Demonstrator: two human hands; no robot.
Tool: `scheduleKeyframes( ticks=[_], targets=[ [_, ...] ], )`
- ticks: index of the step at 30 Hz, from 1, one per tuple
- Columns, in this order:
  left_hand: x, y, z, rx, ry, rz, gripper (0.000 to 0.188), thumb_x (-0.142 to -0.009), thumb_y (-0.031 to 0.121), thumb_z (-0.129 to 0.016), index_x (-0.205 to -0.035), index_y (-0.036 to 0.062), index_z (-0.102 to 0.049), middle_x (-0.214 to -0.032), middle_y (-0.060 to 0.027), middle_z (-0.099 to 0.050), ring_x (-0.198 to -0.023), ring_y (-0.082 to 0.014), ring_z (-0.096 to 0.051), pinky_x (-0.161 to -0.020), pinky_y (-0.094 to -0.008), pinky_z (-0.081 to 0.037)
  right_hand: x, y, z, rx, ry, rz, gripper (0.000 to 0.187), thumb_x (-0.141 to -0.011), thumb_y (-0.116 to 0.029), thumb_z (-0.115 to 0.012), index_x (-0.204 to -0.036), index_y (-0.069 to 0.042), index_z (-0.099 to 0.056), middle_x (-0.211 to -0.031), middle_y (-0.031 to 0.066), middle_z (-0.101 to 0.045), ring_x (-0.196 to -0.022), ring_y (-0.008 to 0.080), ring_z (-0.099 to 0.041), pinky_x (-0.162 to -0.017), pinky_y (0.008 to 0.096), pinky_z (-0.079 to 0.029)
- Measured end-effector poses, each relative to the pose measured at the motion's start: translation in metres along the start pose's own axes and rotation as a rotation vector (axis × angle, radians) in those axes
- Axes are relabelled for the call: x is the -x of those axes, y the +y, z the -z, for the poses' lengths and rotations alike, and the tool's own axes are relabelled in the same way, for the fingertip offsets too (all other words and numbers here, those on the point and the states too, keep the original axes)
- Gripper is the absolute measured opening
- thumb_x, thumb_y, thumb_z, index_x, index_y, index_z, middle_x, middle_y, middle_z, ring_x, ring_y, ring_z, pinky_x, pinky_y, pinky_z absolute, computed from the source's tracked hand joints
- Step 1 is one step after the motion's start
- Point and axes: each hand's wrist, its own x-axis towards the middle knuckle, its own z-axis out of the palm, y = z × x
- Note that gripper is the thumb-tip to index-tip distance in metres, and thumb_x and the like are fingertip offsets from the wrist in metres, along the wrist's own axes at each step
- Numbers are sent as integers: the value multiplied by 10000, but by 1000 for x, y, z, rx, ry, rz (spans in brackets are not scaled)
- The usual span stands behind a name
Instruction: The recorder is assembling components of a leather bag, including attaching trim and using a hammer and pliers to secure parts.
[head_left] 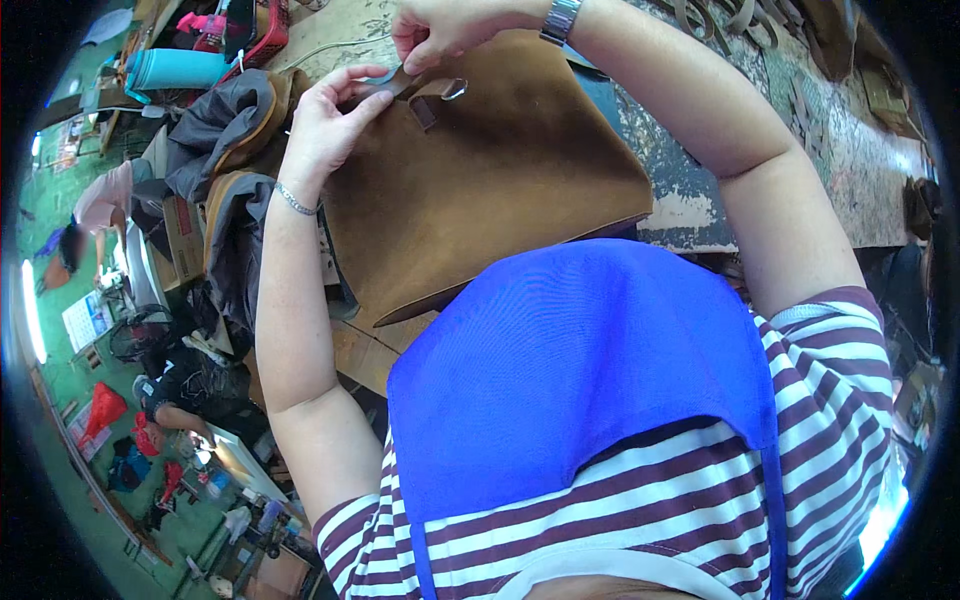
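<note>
A large brown suede leather piece (490,190) lies on the worn worktable (690,215) in front of me. My left hand (325,125) presses on its upper left corner, fingers spread on a narrow brown strap (395,85). My right hand (435,30), with a metal watch on the wrist, pinches the same strap from above near the top edge. A small metal ring (453,90) and a dark loop sit on the leather just below my fingers. A blue apron (580,360) over a striped shirt covers the lower view.
Dark grey and tan bag parts (225,130) are piled at the table's left. A teal roll (180,70) and a red basket (265,30) lie at the far left. Leather straps lie at the top right. Other people work on the green floor at left (95,215).
</note>
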Motion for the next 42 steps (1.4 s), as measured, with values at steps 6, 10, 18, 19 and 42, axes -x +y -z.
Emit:
scheduleKeyframes(
  ticks=[6,10,18,19,42],
  targets=[
    [9,8,-7,243,81,-37,439,-839,68,-708,-1239,54,-530,-940,-22,-672,-885,-63,-583,-840,-213,-427,6,8,-5,-71,47,38,282,-789,-256,-674,-918,-7,-700,-811,184,-688,-750,282,-659,-708,381,-506],
    [11,9,-5,267,108,-66,431,-832,63,-713,-1227,69,-541,-925,-27,-681,-862,-61,-587,-802,-201,-433,3,14,-10,-71,-3,43,274,-807,-250,-664,-935,-9,-691,-822,173,-691,-747,280,-653,-696,376,-497],
    [13,8,-8,270,156,-102,397,-829,66,-716,-1194,74,-559,-900,-21,-685,-830,-48,-589,-760,-184,-441,6,15,-14,-212,7,13,246,-842,-235,-637,-913,-1,-668,-771,167,-672,-703,256,-630,-673,374,-479],
    [13,8,-8,270,157,-111,394,-827,66,-719,-1188,68,-561,-896,-19,-684,-831,-45,-590,-739,-174,-439,5,17,-14,-194,3,28,241,-846,-230,-634,-909,1,-665,-767,166,-671,-699,259,-626,-671,376,-477],
    [-11,25,-16,16,112,-108,460,-815,109,-728,-1240,93,-552,-857,-39,-707,-781,-68,-611,-734,-204,-471,5,25,-11,-211,-3,98,273,-823,-245,-659,-934,3,-677,-779,163,-674,-693,263,-628,-653,377,-479]
  ],
)
